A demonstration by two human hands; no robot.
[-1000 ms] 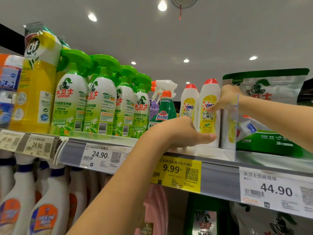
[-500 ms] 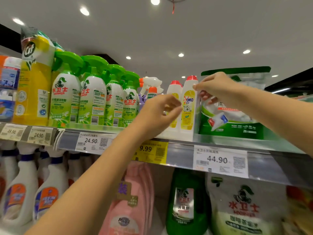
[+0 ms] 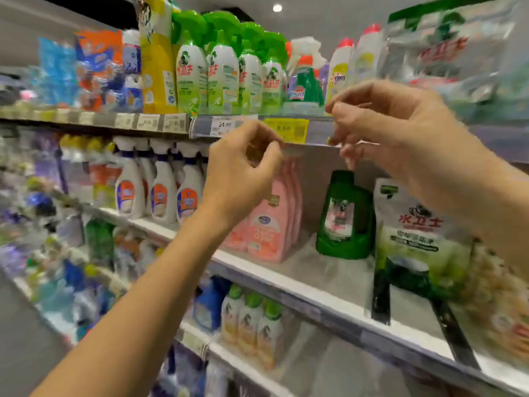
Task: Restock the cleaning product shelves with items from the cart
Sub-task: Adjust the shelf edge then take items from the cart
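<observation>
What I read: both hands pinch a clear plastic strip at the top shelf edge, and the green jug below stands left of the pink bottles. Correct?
One error. The head view shows the green jug right of the pink bottles, not left. The rest holds: left hand and right hand pinch the clear plastic strip at the top shelf edge.

Top shelf [image 3: 200, 128]: we see it stocked, price tags on its edge.
Green sprays [image 3: 223, 78]: four upright in a row, white bodies.
Red-capped bottles [image 3: 340, 70]: two upright, right of the sprays.
Clear strip [image 3: 312, 144]: level before the shelf edge, pinched by left hand [image 3: 237, 179] and right hand [image 3: 400, 130].
</observation>
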